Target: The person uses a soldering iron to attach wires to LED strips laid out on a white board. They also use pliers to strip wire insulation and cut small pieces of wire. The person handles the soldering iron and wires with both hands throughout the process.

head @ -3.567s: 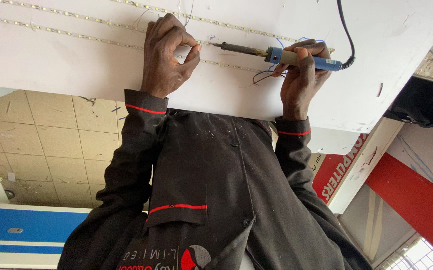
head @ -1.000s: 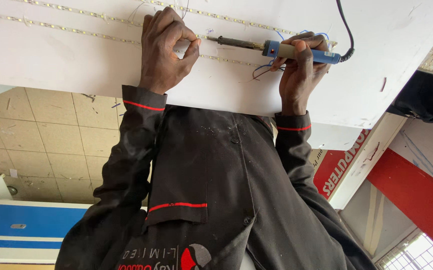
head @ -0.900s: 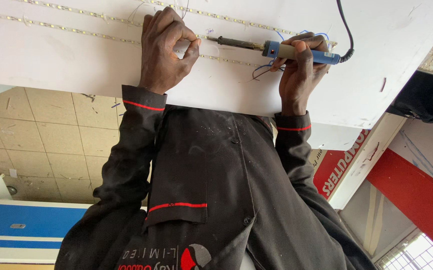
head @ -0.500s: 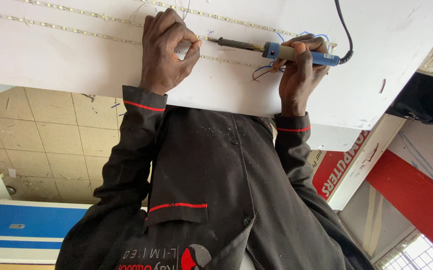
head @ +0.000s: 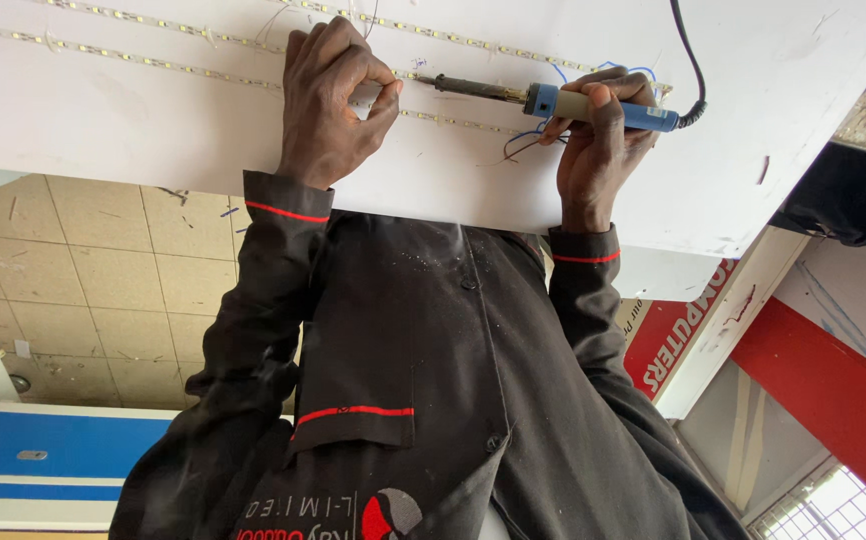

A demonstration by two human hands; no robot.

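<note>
Right hand point(head: 598, 150): is clamping around the blue handle of the soldering iron point(head: 573, 103), its black cord point(head: 688, 50) trailing off across the panel.
Left hand point(head: 333, 105): is pinching fingers together at the iron's tip; what it is gripping is too small to tell.
Work spot: the tip is meeting the LED strip point(head: 153, 62) between the two hands, with thin loose wires point(head: 523, 150) lying just beside.
Doing it well: bracing both wrists on the white panel point(head: 103, 130) and touching the joint only briefly is looking wise.
Beyond: ceiling tiles point(head: 103, 270) are showing behind.
</note>
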